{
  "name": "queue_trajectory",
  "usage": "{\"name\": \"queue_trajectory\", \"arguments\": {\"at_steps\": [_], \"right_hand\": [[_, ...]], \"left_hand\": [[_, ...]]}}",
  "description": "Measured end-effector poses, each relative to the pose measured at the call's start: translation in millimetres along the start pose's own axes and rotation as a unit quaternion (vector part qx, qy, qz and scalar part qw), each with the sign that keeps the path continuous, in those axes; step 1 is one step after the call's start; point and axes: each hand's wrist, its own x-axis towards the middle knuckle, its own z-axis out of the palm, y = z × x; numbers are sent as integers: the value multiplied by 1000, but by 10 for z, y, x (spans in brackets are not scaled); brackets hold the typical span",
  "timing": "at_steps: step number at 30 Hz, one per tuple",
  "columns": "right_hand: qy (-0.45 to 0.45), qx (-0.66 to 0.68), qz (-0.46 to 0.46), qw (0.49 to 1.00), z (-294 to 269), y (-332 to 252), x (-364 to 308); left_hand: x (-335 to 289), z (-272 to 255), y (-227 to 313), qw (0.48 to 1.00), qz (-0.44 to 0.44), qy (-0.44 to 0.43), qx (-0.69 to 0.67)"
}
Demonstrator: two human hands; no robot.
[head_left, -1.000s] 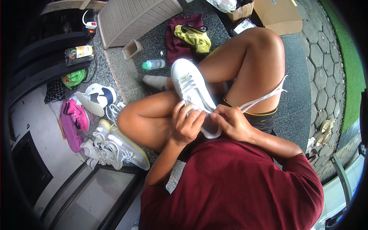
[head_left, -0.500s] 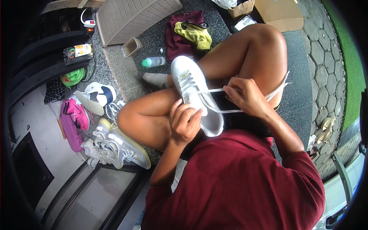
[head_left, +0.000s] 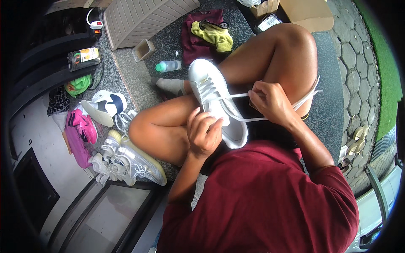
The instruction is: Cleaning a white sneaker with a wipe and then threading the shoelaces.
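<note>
A white low-top sneaker lies over my folded legs, its toe pointing away and its heel opening toward my shirt. White laces cross its upper eyelets. My left hand is closed at the shoe's left side, fingertips gripping near the tongue and eyelets. To the right of the shoe, my right hand pinches a white shoelace, which runs taut from the eyelets to my fingers. Another length of lace hangs in a loop below, and loose lace passes over my right leg. My right fingertips are partly hidden.
Several other shoes stand at the left, with a blue-and-white sneaker beside them. Ahead are a bottle with a green cap, a small plastic tub, a yellow cloth on a dark red one, and a cardboard box.
My right hand has shifted slightly to the right with the lace. The shoe and my left hand hold almost the same position.
</note>
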Motion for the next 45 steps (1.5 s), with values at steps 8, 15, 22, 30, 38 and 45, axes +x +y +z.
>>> {"name": "queue_trajectory", "arguments": {"at_steps": [8,15,22,30,38,45], "right_hand": [[5,-30,-5,1000,21,5,39],[8,-67,-26,997,25,23,-57],[-147,123,51,980,-313,-220,-167],[-159,173,73,969,-304,-84,-177],[-184,350,1,919,-902,-451,-173],[-165,628,-204,732,-1803,-129,-219]], "left_hand": [[-18,2,0,1000,-6,-5,3],[-34,-2,6,1000,-12,-7,0],[-40,9,13,1000,-13,-9,-9],[5,11,8,1000,-13,-14,-6],[379,-44,145,997,-47,58,-2],[733,27,-387,998,8,53,36]]}}
